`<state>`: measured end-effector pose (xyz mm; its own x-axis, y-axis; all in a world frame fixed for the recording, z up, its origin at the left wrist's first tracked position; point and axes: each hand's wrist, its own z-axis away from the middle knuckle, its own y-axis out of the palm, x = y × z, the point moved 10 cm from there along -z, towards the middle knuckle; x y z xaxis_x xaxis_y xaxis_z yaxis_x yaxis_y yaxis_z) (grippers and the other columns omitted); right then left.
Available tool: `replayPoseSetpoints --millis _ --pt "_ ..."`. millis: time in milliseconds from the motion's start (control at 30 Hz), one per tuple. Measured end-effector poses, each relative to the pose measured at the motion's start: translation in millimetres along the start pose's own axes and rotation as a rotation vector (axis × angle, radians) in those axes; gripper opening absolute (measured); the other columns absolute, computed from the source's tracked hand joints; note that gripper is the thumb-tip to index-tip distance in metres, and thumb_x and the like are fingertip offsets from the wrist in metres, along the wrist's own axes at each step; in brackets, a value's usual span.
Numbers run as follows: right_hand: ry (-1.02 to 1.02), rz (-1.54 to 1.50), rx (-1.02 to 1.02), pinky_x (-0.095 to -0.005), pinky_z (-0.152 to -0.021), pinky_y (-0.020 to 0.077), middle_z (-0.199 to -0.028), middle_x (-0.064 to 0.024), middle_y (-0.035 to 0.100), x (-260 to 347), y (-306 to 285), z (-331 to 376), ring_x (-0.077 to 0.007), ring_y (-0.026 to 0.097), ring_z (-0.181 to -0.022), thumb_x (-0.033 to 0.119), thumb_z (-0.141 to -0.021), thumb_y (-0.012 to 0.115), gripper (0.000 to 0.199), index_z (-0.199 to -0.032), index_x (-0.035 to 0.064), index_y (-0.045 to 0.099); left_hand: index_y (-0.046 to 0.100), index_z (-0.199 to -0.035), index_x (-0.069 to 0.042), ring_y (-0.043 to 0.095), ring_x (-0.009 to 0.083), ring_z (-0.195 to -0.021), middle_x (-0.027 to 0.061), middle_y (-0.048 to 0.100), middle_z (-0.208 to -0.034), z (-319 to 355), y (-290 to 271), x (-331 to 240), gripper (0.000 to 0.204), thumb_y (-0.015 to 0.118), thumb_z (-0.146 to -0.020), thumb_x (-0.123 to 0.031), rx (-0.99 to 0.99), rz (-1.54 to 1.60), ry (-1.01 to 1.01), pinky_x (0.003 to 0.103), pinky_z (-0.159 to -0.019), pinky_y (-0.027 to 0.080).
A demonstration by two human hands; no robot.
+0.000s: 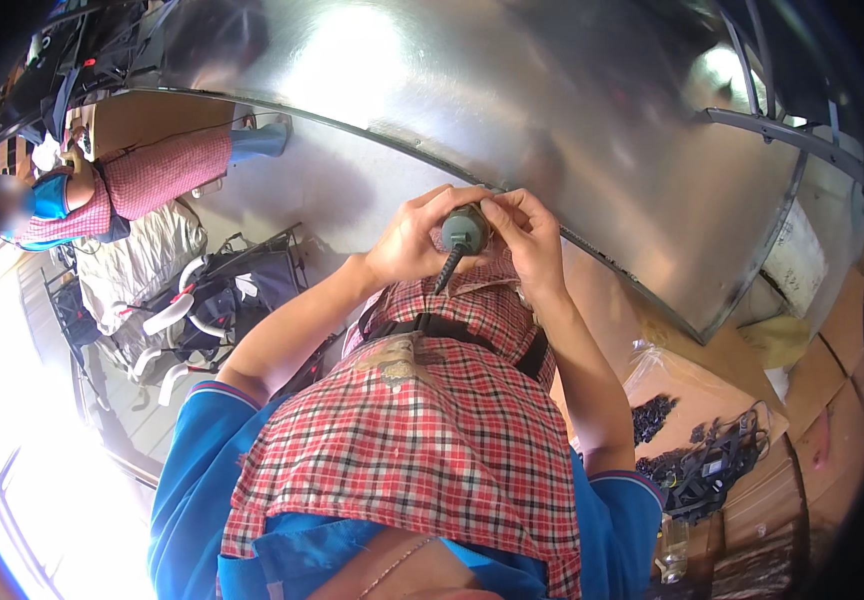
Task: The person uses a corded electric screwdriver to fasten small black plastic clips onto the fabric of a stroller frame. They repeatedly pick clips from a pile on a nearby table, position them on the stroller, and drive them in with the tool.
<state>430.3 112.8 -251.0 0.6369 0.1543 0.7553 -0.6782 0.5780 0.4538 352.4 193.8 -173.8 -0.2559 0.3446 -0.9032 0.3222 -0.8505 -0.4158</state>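
Observation:
In front of my waist, both hands are around a dark green corded electric screwdriver point(464, 228). Its rounded back end points up toward me, and a ribbed black cord point(448, 270) hangs from it; the working end is hidden below. My left hand point(422, 232) wraps the tool from the left, fingers curled over its far side. From the right, my right hand point(526, 235) is closed with thumb and fingers bent at the tool's edge. Whether it also pinches something small there, I cannot make out. Just beyond my hands runs the edge of a shiny metal table point(592, 170).
At right, an open cardboard box point(692, 380) carries black straps and small black parts point(712, 455). Folded stroller frames point(202, 310) with white handles stand at left, beside a pale cloth cover point(137, 265). Another person point(142, 185) in a checked apron works at far left.

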Motion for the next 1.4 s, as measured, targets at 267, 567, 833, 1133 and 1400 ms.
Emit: replayPoseSetpoints --millis 267,567,833,1133,1400 --pt "-0.091 -0.011 -0.019 -0.0181 -0.055 0.0412 -0.079 0.0021 0.064 -0.4 4.2 -8.2 -0.0016 0.052 -0.065 0.017 -0.097 0.061 0.017 -0.099 0.0004 0.063 0.049 -0.132 -0.005 0.065 0.0214 -0.093 0.0113 0.067 -0.102 -7.9 -8.4 10.2 0.072 0.085 -0.071 -0.021 -0.001 0.106 -0.097 0.034 -0.084 0.052" --pt "-0.228 -0.019 0.113 -0.0269 -0.086 0.0502 -0.106 -0.0050 0.063 37.6 23.2 10.5 -0.0118 0.061 -0.093 0.013 -0.102 0.050 0.031 -0.128 -0.0019 0.058 0.050 -0.124 -0.005 0.064 0.0175 -0.089 0.0084 0.067 -0.094 -13.9 -32.3 -17.2 0.060 0.082 -0.077 -0.025 -0.072 0.010 0.053 0.033 -0.082 0.052" --pt "-0.289 -0.216 0.269 -0.0372 -0.096 0.0482 -0.109 -0.0138 0.065 131.3 73.5 46.3 -0.0238 0.063 -0.102 0.051 -0.099 0.046 0.060 -0.127 -0.0021 0.049 0.052 -0.124 -0.006 0.061 0.0167 -0.095 0.0082 0.062 -0.106 17.8 -120.3 -175.9 0.063 0.085 -0.073 -0.022 -0.338 0.120 0.547 0.031 -0.083 0.049" --pt "-0.545 -0.507 0.329 -0.0421 -0.097 0.0513 -0.118 -0.0181 0.062 227.9 145.0 93.4 -0.0310 0.061 -0.111 0.026 -0.101 0.052 0.035 -0.118 -0.0038 0.053 0.034 -0.147 -0.004 0.064 0.0259 -0.106 0.0161 0.057 -0.128 83.1 -141.3 -181.5 0.096 0.087 -0.071 -0.029 -0.384 0.234 0.518 0.040 -0.089 0.053" --pt "-0.558 -0.449 0.430 -0.0369 -0.097 0.0482 -0.113 -0.0198 0.062 210.9 185.2 121.1 -0.0232 0.061 -0.107 0.031 -0.103 0.046 0.042 -0.120 -0.0066 0.053 0.050 -0.136 -0.003 0.066 0.0255 -0.104 0.0152 0.064 -0.116 130.5 -159.1 -220.5 0.083 0.088 -0.067 -0.029 -0.679 -0.215 0.769 0.035 -0.090 0.051"
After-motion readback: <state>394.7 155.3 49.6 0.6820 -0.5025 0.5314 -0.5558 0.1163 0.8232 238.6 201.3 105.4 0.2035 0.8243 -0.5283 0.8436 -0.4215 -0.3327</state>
